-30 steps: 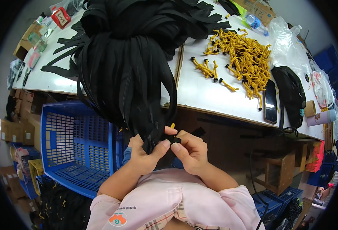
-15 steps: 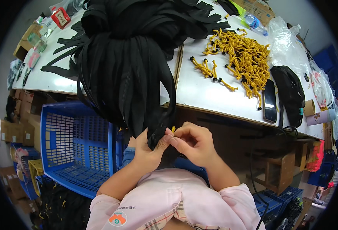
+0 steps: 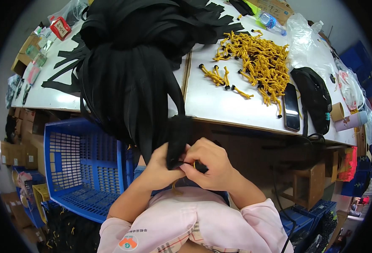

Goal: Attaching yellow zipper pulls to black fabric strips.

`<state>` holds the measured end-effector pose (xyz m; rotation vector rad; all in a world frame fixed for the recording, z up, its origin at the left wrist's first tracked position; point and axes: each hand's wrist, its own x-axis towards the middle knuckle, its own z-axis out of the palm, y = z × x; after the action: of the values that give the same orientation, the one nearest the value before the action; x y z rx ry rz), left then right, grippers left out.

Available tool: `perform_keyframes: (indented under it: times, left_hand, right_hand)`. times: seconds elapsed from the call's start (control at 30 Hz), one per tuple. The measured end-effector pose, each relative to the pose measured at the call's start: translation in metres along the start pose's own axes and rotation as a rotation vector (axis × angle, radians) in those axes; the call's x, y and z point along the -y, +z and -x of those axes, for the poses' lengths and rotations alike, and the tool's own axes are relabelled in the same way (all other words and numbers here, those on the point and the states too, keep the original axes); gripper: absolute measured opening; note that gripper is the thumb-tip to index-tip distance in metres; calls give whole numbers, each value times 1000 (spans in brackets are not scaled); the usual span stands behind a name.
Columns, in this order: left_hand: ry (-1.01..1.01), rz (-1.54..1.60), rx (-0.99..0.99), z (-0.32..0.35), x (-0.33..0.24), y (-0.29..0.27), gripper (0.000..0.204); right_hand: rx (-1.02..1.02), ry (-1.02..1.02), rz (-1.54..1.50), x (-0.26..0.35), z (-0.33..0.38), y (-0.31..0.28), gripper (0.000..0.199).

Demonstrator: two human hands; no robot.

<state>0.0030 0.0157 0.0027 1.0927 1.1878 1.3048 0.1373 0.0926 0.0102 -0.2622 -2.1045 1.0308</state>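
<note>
A big heap of black straps [image 3: 135, 63] hangs over the front edge of the white table [image 3: 219, 105]. One black strap [image 3: 176, 139] reaches down from the heap into my hands, just below the table edge. My left hand [image 3: 160, 166] grips its lower end. My right hand [image 3: 209, 162] pinches the same end, together with a small yellow cord piece that is mostly hidden between my fingers. A pile of yellow cords with black toggles [image 3: 257, 61] lies on the table beyond my right hand.
A blue plastic crate [image 3: 80, 168] stands on the floor to my left. On the table's right side lie a black phone [image 3: 291, 107], a black pouch [image 3: 314, 97], clear plastic bags [image 3: 308, 42] and a water bottle [image 3: 268, 19]. Small items lie at the table's far left [image 3: 38, 46].
My hands have come together on the strap's end and dropped a little. The yellow piece that showed between my fingers is now mostly covered.
</note>
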Motion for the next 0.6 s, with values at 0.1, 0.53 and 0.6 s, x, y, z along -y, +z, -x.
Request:
perform_keyframes:
  times: [0.1, 0.53, 0.6]
  left_hand:
    - [58, 164, -36, 2, 1, -3, 19]
    - [249, -18, -118, 1, -1, 6, 16]
    - [-65, 366, -117, 3, 3, 3, 17]
  right_hand:
    - [-71, 528, -558, 5, 9, -3, 6]
    - [-180, 647, -742, -11, 10, 4, 7]
    - [-231, 569, 64, -26, -9, -11, 8]
